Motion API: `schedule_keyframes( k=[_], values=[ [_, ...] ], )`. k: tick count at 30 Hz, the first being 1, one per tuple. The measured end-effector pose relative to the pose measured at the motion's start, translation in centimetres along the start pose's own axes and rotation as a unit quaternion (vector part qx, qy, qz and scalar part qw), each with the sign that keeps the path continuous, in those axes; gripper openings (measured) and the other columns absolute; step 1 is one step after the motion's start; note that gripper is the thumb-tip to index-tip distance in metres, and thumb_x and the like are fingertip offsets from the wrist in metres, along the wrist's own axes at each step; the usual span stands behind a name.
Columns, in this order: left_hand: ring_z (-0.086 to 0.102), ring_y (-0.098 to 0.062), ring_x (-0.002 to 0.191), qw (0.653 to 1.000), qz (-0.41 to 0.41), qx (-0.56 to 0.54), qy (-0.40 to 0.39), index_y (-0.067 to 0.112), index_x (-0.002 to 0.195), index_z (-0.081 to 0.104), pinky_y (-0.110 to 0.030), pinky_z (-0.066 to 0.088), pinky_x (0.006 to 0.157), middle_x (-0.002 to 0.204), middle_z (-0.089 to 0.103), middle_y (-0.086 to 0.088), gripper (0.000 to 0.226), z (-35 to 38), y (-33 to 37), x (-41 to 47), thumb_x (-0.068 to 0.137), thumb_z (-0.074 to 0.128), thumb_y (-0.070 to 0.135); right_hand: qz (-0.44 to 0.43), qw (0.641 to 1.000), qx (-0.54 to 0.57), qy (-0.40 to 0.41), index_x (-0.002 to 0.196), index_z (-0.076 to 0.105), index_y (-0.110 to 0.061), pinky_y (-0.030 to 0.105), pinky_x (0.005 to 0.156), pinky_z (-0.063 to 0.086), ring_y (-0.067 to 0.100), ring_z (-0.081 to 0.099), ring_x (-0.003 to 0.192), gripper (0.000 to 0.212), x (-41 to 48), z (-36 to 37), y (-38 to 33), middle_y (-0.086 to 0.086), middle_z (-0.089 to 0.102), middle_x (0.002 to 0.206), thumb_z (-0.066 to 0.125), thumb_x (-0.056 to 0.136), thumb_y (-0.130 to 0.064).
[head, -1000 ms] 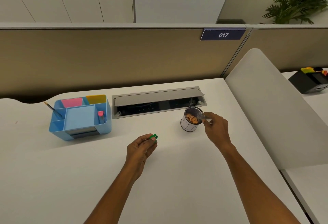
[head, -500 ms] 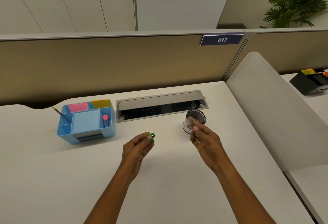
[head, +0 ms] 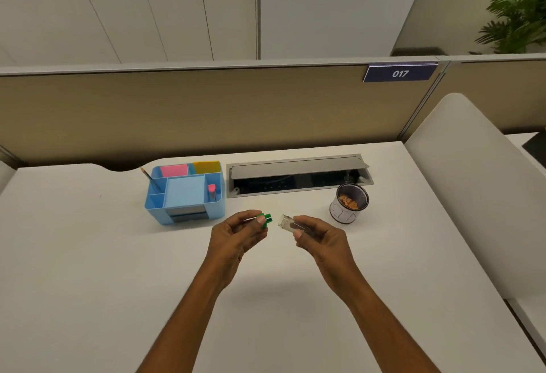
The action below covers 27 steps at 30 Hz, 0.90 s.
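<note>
My left hand [head: 236,233] pinches a small green cap [head: 265,219] between thumb and fingertips above the white desk [head: 88,269]. My right hand [head: 320,239] grips a small clear plastic vial [head: 286,222], lying sideways with its open mouth facing left toward the cap. A short gap separates cap and vial. The vial looks empty. A small mesh cup [head: 348,202] with orange-brown shavings inside stands on the desk just right of my right hand.
A blue desk organiser [head: 184,195] with pink and yellow note pads and a pencil stands at the back left. Behind the cup lies an open grey cable tray [head: 298,174]. A beige partition runs along the back; a white divider [head: 472,183] bounds the right.
My right hand has come away from the mesh cup and moved left with the vial, turning its mouth toward the green cap. My left hand stays about where it was.
</note>
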<state>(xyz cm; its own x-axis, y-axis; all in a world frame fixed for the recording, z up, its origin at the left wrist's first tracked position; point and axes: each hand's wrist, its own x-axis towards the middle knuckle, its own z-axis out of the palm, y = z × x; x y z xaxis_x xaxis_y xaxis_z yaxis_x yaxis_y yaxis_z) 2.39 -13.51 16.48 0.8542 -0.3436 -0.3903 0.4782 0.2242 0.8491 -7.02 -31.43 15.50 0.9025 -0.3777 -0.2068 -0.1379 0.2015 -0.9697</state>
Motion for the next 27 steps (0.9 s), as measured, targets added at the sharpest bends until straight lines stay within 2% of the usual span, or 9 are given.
schedule_keyframes(
  k=[7,11,15,18,22,27],
  values=[
    [0.078,-0.03,0.095,0.999,0.015,0.033,0.004,0.012,0.103,0.078,-0.038,0.062,0.09,0.102,0.081,-0.011,0.037,-1.8,0.5,-2.0,0.069,0.079,0.025,-0.033,0.998,-0.056,-0.019,0.114,0.076,-0.018,0.027,0.084,0.061,0.019,0.072,0.1,0.03,-1.1,2.1,-0.1,-0.003,0.079,0.109,0.076,0.086,-0.006],
    [0.078,-0.03,0.094,0.999,0.018,0.042,0.006,0.014,0.1,0.079,-0.035,0.063,0.087,0.101,0.081,-0.013,0.033,-3.0,0.5,-3.1,0.069,0.08,0.025,-0.056,0.995,-0.079,-0.033,0.112,0.077,-0.017,0.025,0.085,0.06,0.019,0.072,0.1,0.029,-2.1,3.1,0.0,-0.002,0.079,0.108,0.077,0.086,-0.005],
    [0.078,-0.029,0.091,0.999,0.016,0.045,0.011,0.014,0.098,0.08,-0.033,0.063,0.082,0.098,0.081,-0.012,0.031,-3.9,0.3,-4.1,0.069,0.08,0.025,-0.072,0.992,-0.098,-0.037,0.112,0.077,-0.016,0.022,0.08,0.058,0.014,0.072,0.095,0.03,-2.9,3.8,0.4,-0.002,0.079,0.106,0.076,0.086,-0.003],
    [0.078,-0.03,0.09,0.999,0.013,0.048,0.018,0.013,0.099,0.08,-0.032,0.063,0.08,0.098,0.081,-0.013,0.032,-4.6,0.0,-4.8,0.07,0.081,0.025,-0.087,0.989,-0.114,-0.041,0.112,0.076,-0.014,0.022,0.079,0.058,0.016,0.072,0.093,0.029,-3.4,4.2,0.9,0.001,0.079,0.106,0.076,0.086,-0.001],
    [0.078,-0.028,0.087,0.999,0.009,0.046,0.021,0.012,0.099,0.081,-0.033,0.063,0.08,0.098,0.081,-0.014,0.023,-5.4,-0.2,-5.4,0.076,0.08,0.019,-0.1,0.985,-0.129,-0.049,0.111,0.076,-0.012,0.024,0.083,0.059,0.019,0.073,0.094,0.029,-3.9,4.9,1.6,0.003,0.078,0.107,0.076,0.085,0.0],
    [0.077,-0.028,0.085,0.999,0.007,0.047,0.017,0.008,0.101,0.08,-0.034,0.063,0.081,0.098,0.081,-0.015,0.031,-5.8,-0.3,-6.1,0.074,0.081,0.022,-0.117,0.979,-0.158,-0.057,0.111,0.076,-0.015,0.025,0.085,0.059,0.021,0.072,0.095,0.029,-4.4,5.7,2.1,0.0,0.078,0.106,0.076,0.085,-0.002]
  ],
)
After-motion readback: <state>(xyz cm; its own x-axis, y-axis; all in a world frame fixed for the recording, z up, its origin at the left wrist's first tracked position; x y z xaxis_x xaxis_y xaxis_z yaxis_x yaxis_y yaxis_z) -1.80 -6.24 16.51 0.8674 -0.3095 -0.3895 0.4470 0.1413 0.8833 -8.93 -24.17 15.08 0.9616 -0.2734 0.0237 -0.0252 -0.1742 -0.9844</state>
